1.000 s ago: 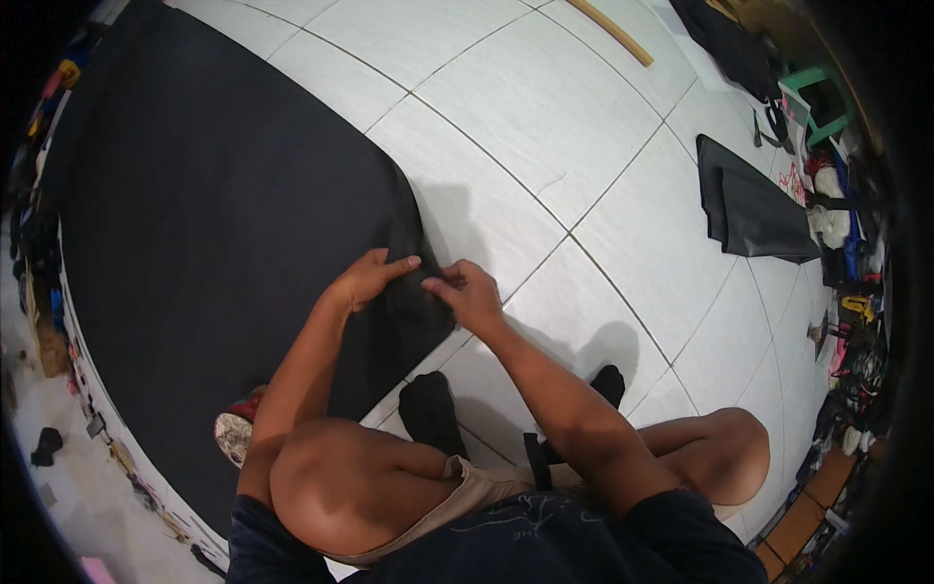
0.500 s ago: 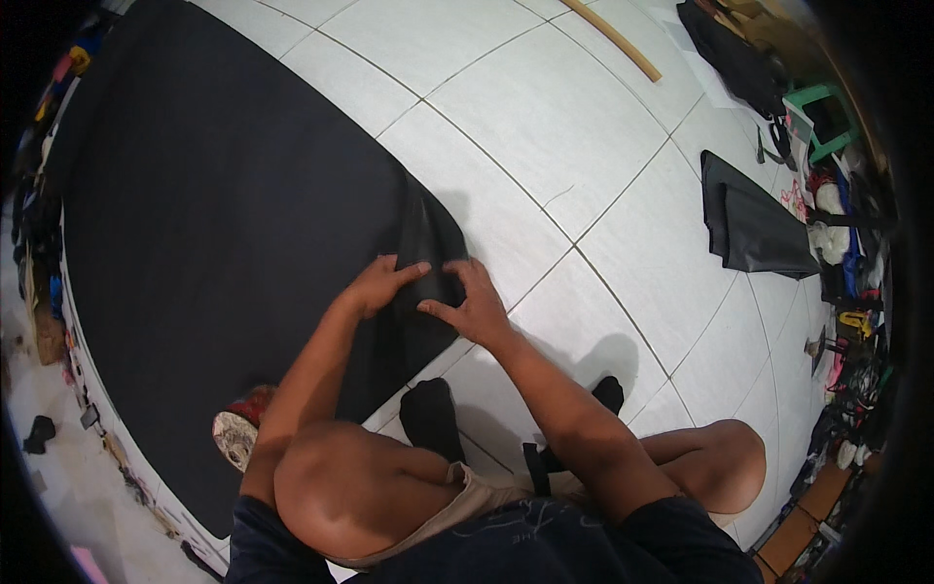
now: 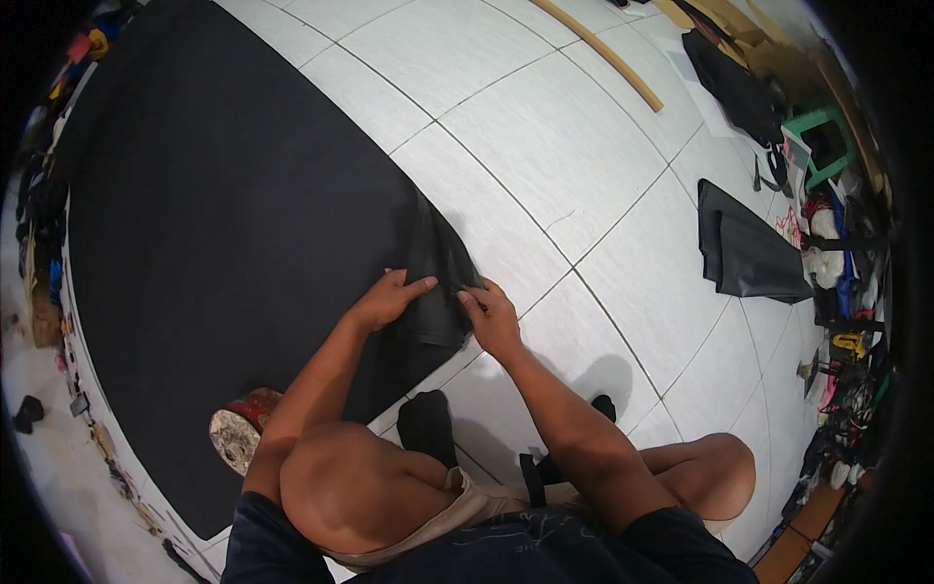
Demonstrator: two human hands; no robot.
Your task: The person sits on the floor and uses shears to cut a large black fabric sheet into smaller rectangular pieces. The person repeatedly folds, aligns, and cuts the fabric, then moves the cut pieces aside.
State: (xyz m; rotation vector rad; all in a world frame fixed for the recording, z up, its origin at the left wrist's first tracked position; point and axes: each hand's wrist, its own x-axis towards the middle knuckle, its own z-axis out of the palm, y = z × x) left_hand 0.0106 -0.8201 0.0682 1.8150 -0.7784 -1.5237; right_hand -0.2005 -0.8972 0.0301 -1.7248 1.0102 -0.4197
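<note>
A large black sheet (image 3: pixel 224 195), perhaps leather-like, is spread over the floor on the left. Near its right corner the edge is turned up, and this folded flap (image 3: pixel 433 318) shows a slightly glossier face. My left hand (image 3: pixel 385 300) grips the flap from its left side, thumb on top and the other fingers partly hidden. On the flap's right side, my right hand (image 3: pixel 494 317) pinches the sheet's edge between thumb and fingers. Both hands are close together, in front of my bent knees.
A round red object with a worn pale end (image 3: pixel 238 433) rests on the sheet beside my left forearm. Folded black material (image 3: pixel 749 248) lies on the white tiles at right. Farther off are a wooden strip (image 3: pixel 608 56) and a green stool (image 3: pixel 817 146). Clutter lines both sides.
My right hand has gone from spread fingers to pinching the sheet's edge. The flap has opened out wider toward me. The whole view has shifted slightly.
</note>
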